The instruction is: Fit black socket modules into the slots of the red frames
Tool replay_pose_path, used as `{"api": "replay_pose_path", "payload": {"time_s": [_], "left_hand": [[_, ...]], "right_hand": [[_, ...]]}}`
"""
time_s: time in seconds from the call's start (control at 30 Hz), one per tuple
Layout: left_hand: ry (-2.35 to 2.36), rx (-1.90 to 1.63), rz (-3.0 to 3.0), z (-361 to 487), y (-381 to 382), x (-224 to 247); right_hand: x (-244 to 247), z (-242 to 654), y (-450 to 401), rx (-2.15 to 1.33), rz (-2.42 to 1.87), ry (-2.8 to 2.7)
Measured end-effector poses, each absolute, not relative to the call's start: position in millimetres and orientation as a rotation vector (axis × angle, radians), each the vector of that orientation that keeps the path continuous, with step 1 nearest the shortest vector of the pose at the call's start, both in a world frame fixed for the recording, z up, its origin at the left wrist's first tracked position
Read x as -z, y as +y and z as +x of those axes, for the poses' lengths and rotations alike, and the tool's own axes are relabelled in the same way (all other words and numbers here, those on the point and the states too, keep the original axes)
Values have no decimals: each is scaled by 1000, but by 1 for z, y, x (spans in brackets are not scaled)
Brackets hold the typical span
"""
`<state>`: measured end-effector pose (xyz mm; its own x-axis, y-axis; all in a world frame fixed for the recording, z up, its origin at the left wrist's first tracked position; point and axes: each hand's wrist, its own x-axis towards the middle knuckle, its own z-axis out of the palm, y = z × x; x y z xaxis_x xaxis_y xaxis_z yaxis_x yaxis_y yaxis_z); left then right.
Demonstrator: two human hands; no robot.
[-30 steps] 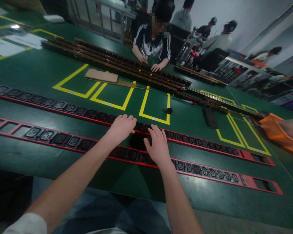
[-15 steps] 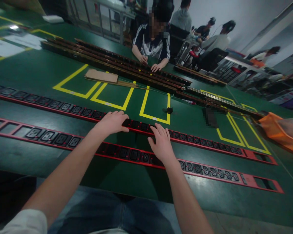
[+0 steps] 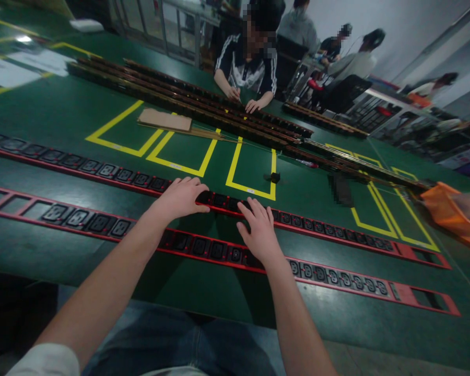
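Two long red socket strips lie side by side across the green table. My left hand (image 3: 180, 198) rests over the far strip (image 3: 317, 228), its fingers lying across the black sockets and the thumb apart on the near side. Just to its right, my right hand (image 3: 260, 232) touches the same strip with spread fingers, the thumb pointing toward the left. Both forearms pass over the near strip (image 3: 203, 256) and hide parts of it. That strip has several open cutouts at its left end, while black sockets fill much of its length.
Behind the strips lie a cardboard piece (image 3: 164, 120), a small black part (image 3: 274, 177) and a bundle of long dark rails (image 3: 180, 96). A co-worker (image 3: 246, 68) sits across the table. An orange bin (image 3: 446, 209) stands at the right. Yellow tape outlines (image 3: 250, 192) mark the tabletop.
Both hands stay at nearly the same places on the far strip. The view has shifted slightly, so the right-hand side of the scene sits a little further right and lower.
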<state>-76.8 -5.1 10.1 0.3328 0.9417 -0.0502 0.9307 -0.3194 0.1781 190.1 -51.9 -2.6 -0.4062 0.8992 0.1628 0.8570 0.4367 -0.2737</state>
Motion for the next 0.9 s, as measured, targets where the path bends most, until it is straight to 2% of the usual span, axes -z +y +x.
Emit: {"api": "replay_pose_path", "payload": {"time_s": [0.9], "left_hand": [[1658,-19,2566,-63,-8,-18]], "right_hand": [[7,190,-48,-183,-1494,-2322]]}}
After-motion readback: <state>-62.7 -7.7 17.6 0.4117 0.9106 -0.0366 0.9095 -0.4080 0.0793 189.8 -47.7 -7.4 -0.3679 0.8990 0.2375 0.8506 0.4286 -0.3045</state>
